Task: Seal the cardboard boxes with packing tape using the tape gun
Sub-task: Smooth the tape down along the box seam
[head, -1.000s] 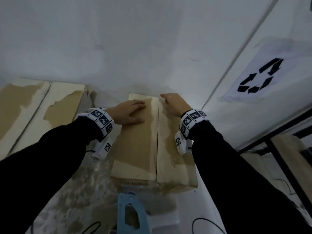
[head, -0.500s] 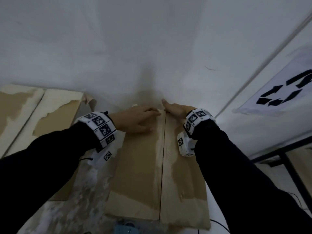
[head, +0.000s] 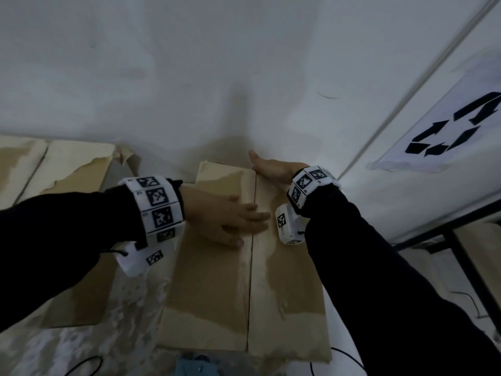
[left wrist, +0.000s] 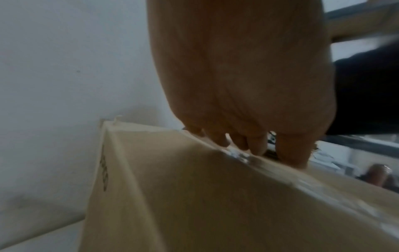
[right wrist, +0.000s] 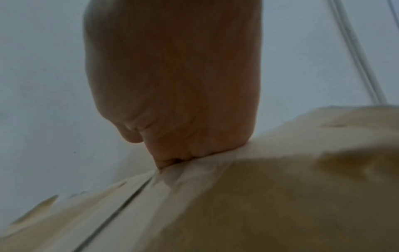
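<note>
A brown cardboard box (head: pixel 211 289) lies in the middle with both top flaps down, and its seam (head: pixel 251 280) shows as a bare gap. My left hand (head: pixel 233 218) lies flat on the left flap, fingers straight and reaching across the seam; its fingertips (left wrist: pixel 254 150) press on the box top (left wrist: pixel 194 196). My right hand (head: pixel 273 169) is at the far end of the right flap with the thumb sticking out. Its fingers bend over the far edge (right wrist: pixel 172 162) by the seam, tips hidden. The blue tape gun (head: pixel 198 363) peeks in at the bottom edge, untouched.
More cardboard boxes (head: pixel 70 169) stand at the left against the white wall, and a lower one (head: pixel 81 294) sits under my left arm. A recycling sign (head: pixel 455 126) hangs at the right above a black metal frame (head: pixel 461 256). Cables (head: pixel 349 359) lie near the box front.
My left hand has slid back toward me along the seam, from the far end to about a third of the way down. My right hand stays at the far edge.
</note>
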